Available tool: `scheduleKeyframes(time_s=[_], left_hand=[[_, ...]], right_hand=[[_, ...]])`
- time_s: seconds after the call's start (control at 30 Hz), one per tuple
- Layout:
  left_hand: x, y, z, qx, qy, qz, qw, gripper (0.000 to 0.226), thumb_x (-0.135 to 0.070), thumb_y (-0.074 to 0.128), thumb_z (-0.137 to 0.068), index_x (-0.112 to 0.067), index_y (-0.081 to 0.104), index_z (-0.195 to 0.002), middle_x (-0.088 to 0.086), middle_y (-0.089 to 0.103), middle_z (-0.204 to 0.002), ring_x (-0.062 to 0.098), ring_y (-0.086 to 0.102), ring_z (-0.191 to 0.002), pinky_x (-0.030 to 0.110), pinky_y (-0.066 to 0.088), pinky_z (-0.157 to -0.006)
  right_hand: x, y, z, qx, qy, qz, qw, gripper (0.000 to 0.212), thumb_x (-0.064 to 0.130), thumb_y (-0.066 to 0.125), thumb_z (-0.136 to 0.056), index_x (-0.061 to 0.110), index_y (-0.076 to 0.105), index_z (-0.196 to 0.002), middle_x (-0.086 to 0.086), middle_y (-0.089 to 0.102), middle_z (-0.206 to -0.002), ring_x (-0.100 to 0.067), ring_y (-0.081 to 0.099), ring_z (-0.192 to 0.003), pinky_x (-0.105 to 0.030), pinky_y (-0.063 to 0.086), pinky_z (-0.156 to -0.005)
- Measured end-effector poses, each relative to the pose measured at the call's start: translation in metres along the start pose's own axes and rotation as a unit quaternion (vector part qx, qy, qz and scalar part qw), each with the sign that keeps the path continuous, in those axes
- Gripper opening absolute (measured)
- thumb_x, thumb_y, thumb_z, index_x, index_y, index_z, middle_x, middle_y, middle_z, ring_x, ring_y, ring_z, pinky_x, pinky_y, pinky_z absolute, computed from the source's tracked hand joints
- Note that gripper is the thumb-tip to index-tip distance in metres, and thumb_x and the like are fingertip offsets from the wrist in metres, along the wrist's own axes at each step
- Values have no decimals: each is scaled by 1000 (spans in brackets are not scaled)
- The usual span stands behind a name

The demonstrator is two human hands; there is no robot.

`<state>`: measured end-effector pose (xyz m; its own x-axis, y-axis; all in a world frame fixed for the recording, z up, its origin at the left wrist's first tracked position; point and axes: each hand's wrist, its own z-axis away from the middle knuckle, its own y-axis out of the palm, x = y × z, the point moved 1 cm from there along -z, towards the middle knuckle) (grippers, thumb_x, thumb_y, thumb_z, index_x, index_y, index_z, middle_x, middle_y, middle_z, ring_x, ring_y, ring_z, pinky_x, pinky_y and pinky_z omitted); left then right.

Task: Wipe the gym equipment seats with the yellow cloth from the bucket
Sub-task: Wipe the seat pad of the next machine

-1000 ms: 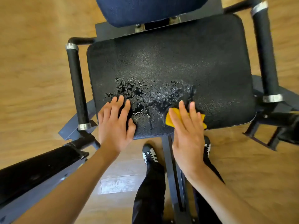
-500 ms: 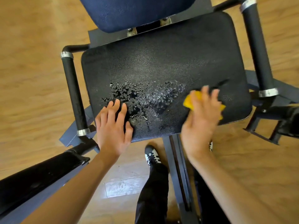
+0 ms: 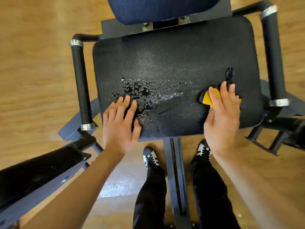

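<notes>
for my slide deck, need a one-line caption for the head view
Right hand presses a yellow cloth on the wet black seat while the left hand rests flat beside the droplets.

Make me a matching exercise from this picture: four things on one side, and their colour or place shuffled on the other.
Things:
1 cloth
2 backrest
3 left hand
4 droplets

Colour or place:
A dark blue
B beaded on the seat
C yellow
D flat on the seat's near edge

Pairs: 1-C, 2-A, 3-D, 4-B
</notes>
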<state>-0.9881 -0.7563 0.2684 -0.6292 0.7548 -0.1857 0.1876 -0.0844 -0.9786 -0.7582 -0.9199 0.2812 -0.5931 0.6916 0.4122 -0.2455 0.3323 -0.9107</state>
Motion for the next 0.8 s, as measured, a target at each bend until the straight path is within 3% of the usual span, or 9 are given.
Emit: scheduleKeyframes(time_s=[0.1, 0.3, 0.4, 0.5, 0.67, 0.8], left_hand=[[-1, -1, 0, -4, -2, 5, 1000, 53, -27, 46, -94, -4, 57, -140, 18, 53, -146, 36, 40, -138, 50, 30, -111], [1, 0, -1, 3, -15, 21, 1000, 49, -28, 49, -94, -6, 60, -136, 17, 55, -144, 39, 47, -135, 54, 37, -108], [0, -5, -3, -17, -46, 54, 997, 43, -26, 54, -93, -6, 63, -130, 17, 55, -141, 38, 47, -130, 59, 38, -104], [-29, -16, -7, -44, -56, 67, 995, 47, -28, 54, -94, -6, 59, -135, 20, 48, -147, 38, 40, -138, 58, 25, -117], [-122, -15, -43, 34, 83, 105, 990, 55, -32, 48, -103, -8, 45, -152, 21, 28, -164, 38, 21, -155, 53, 14, -127], [-154, 2, -61, 93, 57, 29, 994, 63, -44, 31, -110, -11, 22, -162, 16, 7, -171, 31, 0, -159, 46, 6, -129]], right_hand=[[46, 18, 2, -35, 37, -20, 998, 50, 0, 43, -98, 10, 47, -147, -13, 32, -161, -34, 16, -153, -52, 16, -124], [76, 27, 11, 70, -95, -57, 991, 49, 17, 39, -105, 10, 37, -153, -16, 20, -165, -30, 6, -155, -46, 8, -126], [32, 3, 2, 62, -179, -84, 978, 45, 17, 43, -104, 8, 46, -148, -18, 29, -161, -32, 21, -153, -48, 16, -125], [-22, -17, -29, -8, -155, -20, 988, 40, 16, 49, -102, 8, 56, -140, -16, 41, -155, -32, 33, -147, -50, 23, -122], [-52, -12, -60, -9, -135, 37, 990, 45, 26, 47, -104, 9, 49, -146, -15, 37, -158, -31, 30, -149, -47, 23, -123], [-51, -10, -56, -22, -135, 46, 990, 47, 29, 46, -104, 10, 49, -147, -14, 37, -158, -28, 29, -150, -45, 23, -123]])
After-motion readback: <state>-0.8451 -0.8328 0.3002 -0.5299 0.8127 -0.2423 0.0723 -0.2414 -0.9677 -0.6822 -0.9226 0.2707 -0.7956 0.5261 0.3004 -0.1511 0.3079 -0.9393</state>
